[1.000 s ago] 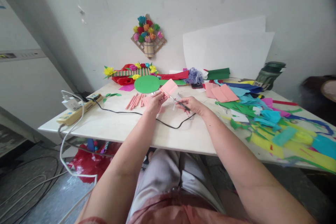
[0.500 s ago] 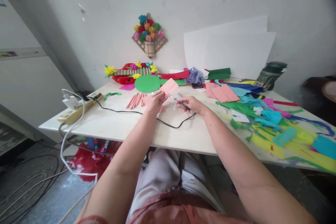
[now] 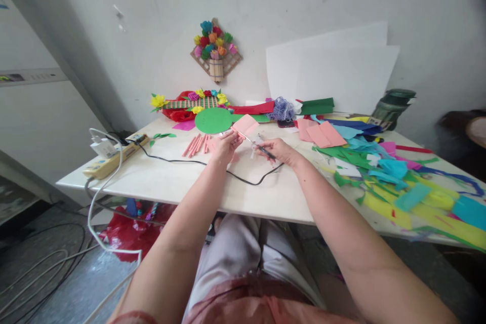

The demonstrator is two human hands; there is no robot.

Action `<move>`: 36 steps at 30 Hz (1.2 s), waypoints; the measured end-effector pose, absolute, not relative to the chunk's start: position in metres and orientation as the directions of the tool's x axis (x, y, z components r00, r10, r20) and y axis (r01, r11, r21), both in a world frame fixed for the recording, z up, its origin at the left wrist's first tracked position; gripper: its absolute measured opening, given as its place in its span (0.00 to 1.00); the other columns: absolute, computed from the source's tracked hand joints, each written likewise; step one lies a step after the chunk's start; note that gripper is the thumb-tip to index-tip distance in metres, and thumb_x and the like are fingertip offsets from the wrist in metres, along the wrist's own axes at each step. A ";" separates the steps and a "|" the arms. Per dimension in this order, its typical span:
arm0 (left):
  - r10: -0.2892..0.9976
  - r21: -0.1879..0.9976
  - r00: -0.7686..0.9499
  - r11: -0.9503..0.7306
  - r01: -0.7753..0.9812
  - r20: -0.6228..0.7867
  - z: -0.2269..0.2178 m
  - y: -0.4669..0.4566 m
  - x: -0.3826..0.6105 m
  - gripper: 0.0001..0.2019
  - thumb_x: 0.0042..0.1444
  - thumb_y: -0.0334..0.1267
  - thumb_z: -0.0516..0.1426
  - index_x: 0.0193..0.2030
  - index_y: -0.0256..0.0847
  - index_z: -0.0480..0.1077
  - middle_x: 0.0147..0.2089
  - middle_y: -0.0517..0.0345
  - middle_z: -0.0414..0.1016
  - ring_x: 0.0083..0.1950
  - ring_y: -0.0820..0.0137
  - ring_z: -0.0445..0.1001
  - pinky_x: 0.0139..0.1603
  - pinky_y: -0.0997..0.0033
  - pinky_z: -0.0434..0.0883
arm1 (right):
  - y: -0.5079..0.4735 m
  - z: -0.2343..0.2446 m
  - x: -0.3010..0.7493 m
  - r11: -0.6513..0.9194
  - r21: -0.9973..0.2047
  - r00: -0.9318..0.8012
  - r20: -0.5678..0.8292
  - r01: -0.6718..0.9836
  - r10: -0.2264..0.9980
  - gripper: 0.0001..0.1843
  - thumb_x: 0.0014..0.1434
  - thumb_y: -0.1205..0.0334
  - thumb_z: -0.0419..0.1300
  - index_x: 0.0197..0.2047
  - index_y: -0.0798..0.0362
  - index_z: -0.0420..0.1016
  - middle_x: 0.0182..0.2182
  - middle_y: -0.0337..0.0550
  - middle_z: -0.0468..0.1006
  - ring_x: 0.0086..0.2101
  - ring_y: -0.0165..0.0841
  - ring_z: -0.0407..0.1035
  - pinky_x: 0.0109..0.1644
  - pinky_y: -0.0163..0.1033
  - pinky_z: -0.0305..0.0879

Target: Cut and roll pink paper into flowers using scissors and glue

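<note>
My left hand (image 3: pixel 227 147) pinches a folded piece of pink paper (image 3: pixel 246 125) above the middle of the table. Dark-handled scissors (image 3: pixel 266 152) are gripped in my right hand (image 3: pixel 280 151), their silver blades pointing left to the paper's lower edge beside my left fingertips. Whether the blades are apart I cannot tell. Several thin rolled pink paper sticks (image 3: pixel 195 145) lie just left of my left hand, with more pink paper partly hidden under it. Behind the hands is a round green piece (image 3: pixel 213 120).
Pink sheets (image 3: pixel 326 134) and a heap of coloured paper scraps (image 3: pixel 395 182) spread over the right side, near a dark green bottle (image 3: pixel 393 106). A black cord (image 3: pixel 170 161) runs under my arms from a power strip (image 3: pixel 114 159). A flower-trimmed rack (image 3: pixel 190 104) stands behind.
Almost nothing differs; the pink paper and the scissors have shifted very slightly, and both hands keep their hold.
</note>
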State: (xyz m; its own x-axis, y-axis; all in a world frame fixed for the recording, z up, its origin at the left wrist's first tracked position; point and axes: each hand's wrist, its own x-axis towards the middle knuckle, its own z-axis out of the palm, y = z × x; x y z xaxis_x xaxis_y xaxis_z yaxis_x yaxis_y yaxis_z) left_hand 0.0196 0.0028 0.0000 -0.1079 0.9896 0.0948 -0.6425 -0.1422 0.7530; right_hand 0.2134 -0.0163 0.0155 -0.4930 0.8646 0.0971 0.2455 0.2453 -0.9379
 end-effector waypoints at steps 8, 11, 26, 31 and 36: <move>0.991 0.756 -0.121 -0.120 -0.644 0.055 0.004 0.000 0.020 0.03 0.51 0.26 0.57 0.28 0.32 0.70 0.22 0.57 0.72 0.25 0.77 0.73 0.36 0.76 0.73 | -0.017 0.017 0.213 0.240 -0.936 -0.484 0.091 0.256 0.870 0.24 0.45 0.55 0.66 0.43 0.61 0.77 0.14 0.31 0.65 0.12 0.21 0.56 0.13 0.29 0.59; 0.992 0.747 -0.107 -0.122 -0.653 0.068 0.003 0.001 0.019 0.01 0.50 0.26 0.59 0.29 0.31 0.70 0.22 0.58 0.72 0.24 0.78 0.72 0.33 0.78 0.73 | -0.018 0.018 0.213 0.236 -0.933 -0.475 0.084 0.270 0.876 0.22 0.46 0.56 0.66 0.43 0.60 0.77 0.13 0.31 0.64 0.11 0.21 0.55 0.13 0.29 0.59; 0.989 0.732 -0.115 -0.146 -0.665 0.093 0.002 0.002 0.017 0.03 0.47 0.27 0.61 0.29 0.33 0.70 0.22 0.58 0.72 0.23 0.78 0.72 0.31 0.80 0.73 | -0.014 0.014 0.211 0.232 -0.938 -0.463 0.091 0.258 0.882 0.23 0.47 0.58 0.65 0.45 0.62 0.77 0.13 0.31 0.64 0.11 0.22 0.55 0.13 0.30 0.59; 0.988 0.743 -0.115 -0.150 -0.652 0.098 0.002 0.002 0.017 0.02 0.49 0.27 0.60 0.29 0.32 0.70 0.22 0.58 0.72 0.23 0.78 0.72 0.29 0.81 0.71 | -0.016 0.016 0.211 0.227 -0.941 -0.476 0.084 0.251 0.875 0.22 0.47 0.58 0.65 0.44 0.62 0.77 0.13 0.31 0.65 0.11 0.22 0.56 0.13 0.29 0.59; 0.989 0.761 -0.117 -0.148 -0.632 0.096 0.002 0.002 0.019 0.02 0.48 0.27 0.60 0.28 0.32 0.71 0.23 0.58 0.73 0.24 0.78 0.72 0.30 0.80 0.72 | -0.018 0.017 0.211 0.229 -0.942 -0.485 0.084 0.247 0.870 0.24 0.46 0.56 0.66 0.44 0.63 0.77 0.13 0.31 0.65 0.11 0.21 0.55 0.13 0.28 0.57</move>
